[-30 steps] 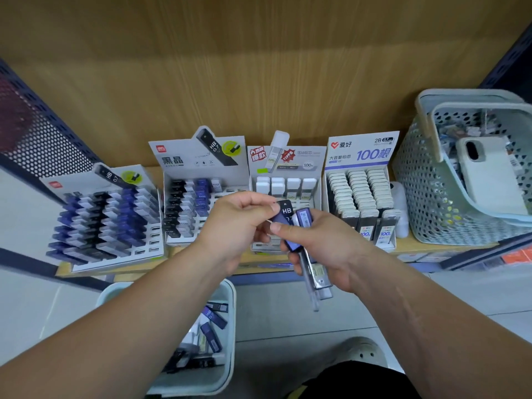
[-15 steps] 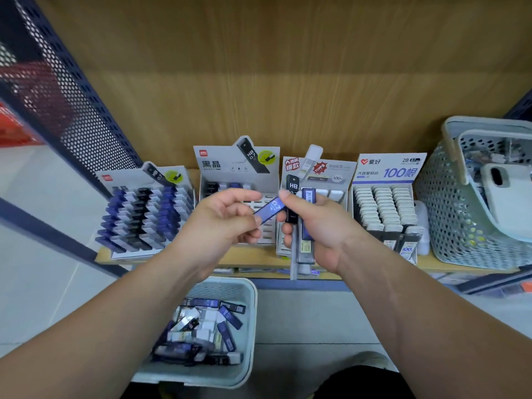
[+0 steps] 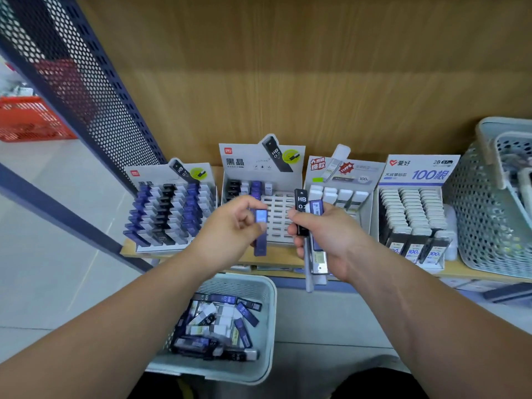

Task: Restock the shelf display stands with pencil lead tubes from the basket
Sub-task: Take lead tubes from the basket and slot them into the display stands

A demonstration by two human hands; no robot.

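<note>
Now, blue lead tube [image 3: 260, 236] upright in pinching left hand [image 3: 230, 226], several tubes [image 3: 316, 226] clutched in right hand [image 3: 335, 240].

My left hand [image 3: 227, 228] and right hand [image 3: 336, 237] are bare, fingers [image 3: 244, 204] and all. My left forearm [image 3: 115, 312] and right forearm [image 3: 417, 306] are bare too, as far as they show. Lower down I wear black cloth [image 3: 374, 384], with a thin yellowish strip [image 3: 180, 388] beside it; which garment, I cannot tell.
</note>
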